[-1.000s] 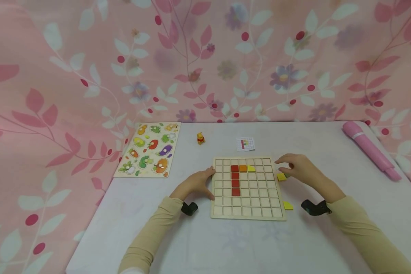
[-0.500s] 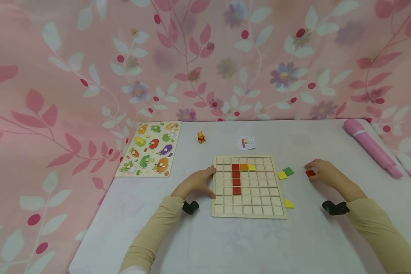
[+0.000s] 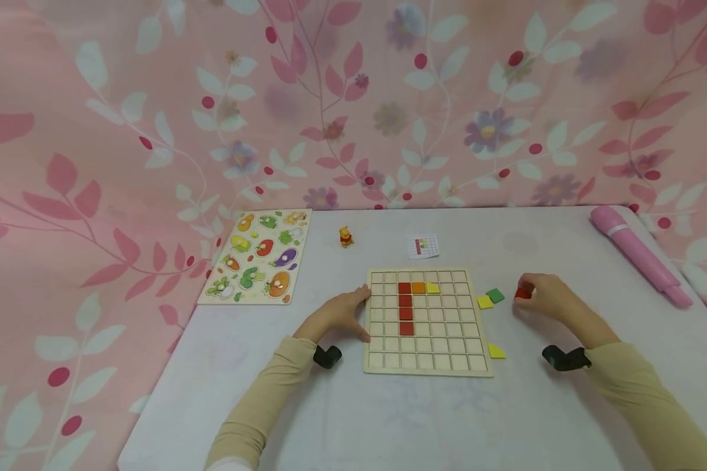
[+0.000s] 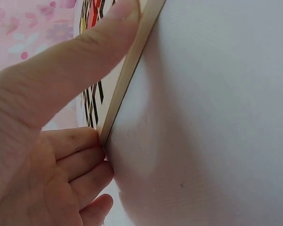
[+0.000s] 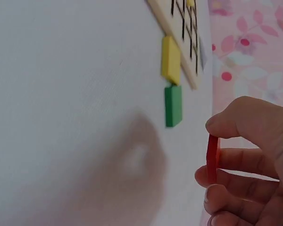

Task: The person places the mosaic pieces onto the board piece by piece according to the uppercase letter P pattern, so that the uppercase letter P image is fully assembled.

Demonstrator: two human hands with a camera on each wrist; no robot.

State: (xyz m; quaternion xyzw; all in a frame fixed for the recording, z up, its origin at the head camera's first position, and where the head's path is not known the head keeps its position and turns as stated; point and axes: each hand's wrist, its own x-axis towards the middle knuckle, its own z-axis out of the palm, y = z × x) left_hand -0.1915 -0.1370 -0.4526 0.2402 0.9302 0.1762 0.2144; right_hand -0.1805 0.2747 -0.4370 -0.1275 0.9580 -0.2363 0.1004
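My left hand rests against the left edge of the wooden grid board, its thumb and fingertips spread along that edge. In the left wrist view the thumb lies over the board's edge. A column of several red tiles sits in the grid, with an orange tile and a yellow tile beside the top one. Right of the board, my right hand pinches a red tile above the table between thumb and fingers. Nearby lie a green tile and a yellow square tile.
A yellow round-edged tile lies by the board's lower right. Behind the board is a small pattern card, with a bear figurine to its left. A vegetable puzzle lies far left, a pink rolled object far right.
From the board's right edge my right hand moved right, where a red tile shows in its fingers, then slightly back left with it. The green tile is uncovered. My left hand stayed put.
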